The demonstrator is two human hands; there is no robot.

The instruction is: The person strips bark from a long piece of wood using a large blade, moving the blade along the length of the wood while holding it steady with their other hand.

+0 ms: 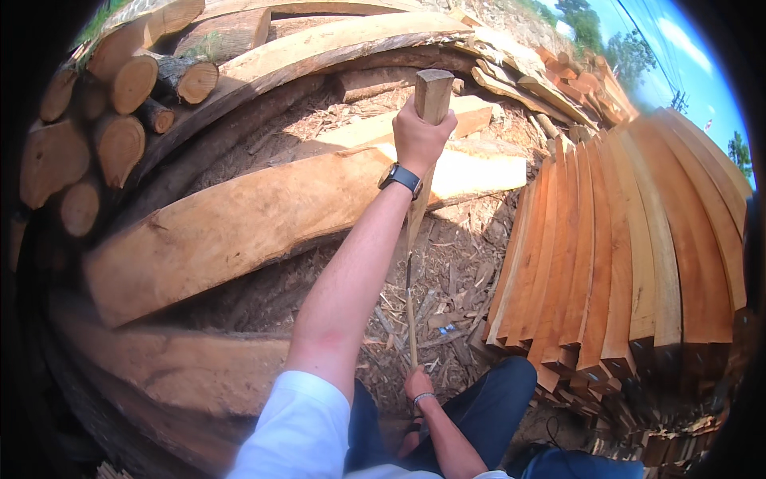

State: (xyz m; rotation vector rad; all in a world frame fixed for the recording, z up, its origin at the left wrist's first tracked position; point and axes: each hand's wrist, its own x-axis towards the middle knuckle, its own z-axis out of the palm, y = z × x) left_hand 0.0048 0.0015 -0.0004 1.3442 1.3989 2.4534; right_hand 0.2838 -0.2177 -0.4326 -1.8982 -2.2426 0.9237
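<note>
My left hand [423, 137], with a watch on its wrist, is closed around the upper part of a squared wooden post [433, 89] held upright in front of me. The post narrows toward its lower end. Lower down and close to my knees, my right hand [416, 383] grips a long, thin wooden-handled tool [412, 323]. Its dark, narrow upper part, which looks like a blade seen edge-on, reaches up to the post's lower end. Whether the two touch I cannot tell.
Behind the post lies a large thick slab [263, 207], and another slab [199, 367] is at the lower left. Round logs [120, 148] are piled at the far left. Stacked reddish boards [606, 239] fill the right side. Bark chips [455, 271] cover the ground.
</note>
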